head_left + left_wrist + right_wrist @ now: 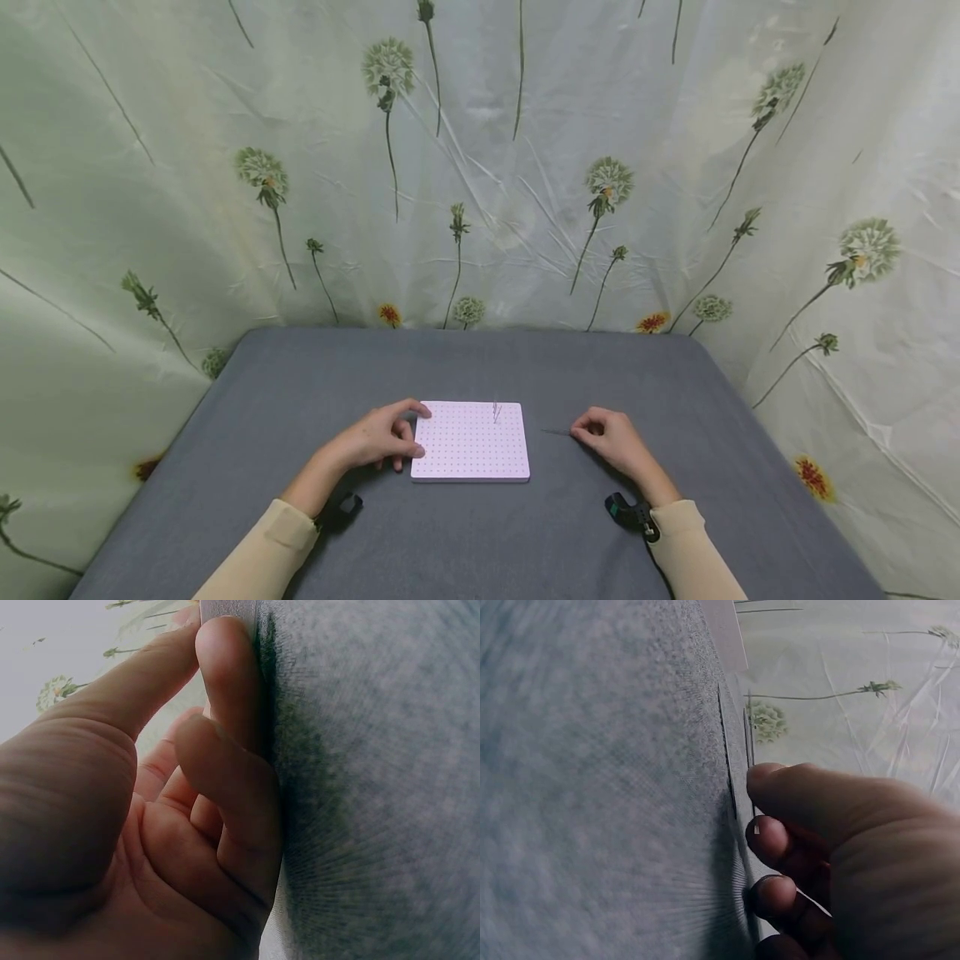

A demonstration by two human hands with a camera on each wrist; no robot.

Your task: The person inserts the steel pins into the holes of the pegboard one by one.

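Observation:
A white board (471, 446) with a grid of small holes lies flat on the grey cloth. My left hand (382, 435) holds it at its left side, thumb at the left edge and index finger at the far left corner. Several thin metal pins (496, 412) stand near the board's far right part. To the right of the board, my right hand (611, 435) pinches a thin metal pin (555, 432) between thumb and fingers, its free end toward the board. In the right wrist view a dark line runs beside the pin (751, 739); shadow or second pin, I cannot tell.
The grey cloth-covered table (480, 542) extends around the board. Behind it and at both sides hangs a pale curtain (495, 167) printed with dandelions. Each wrist wears a black camera mount, the right one (633, 515) with a cable.

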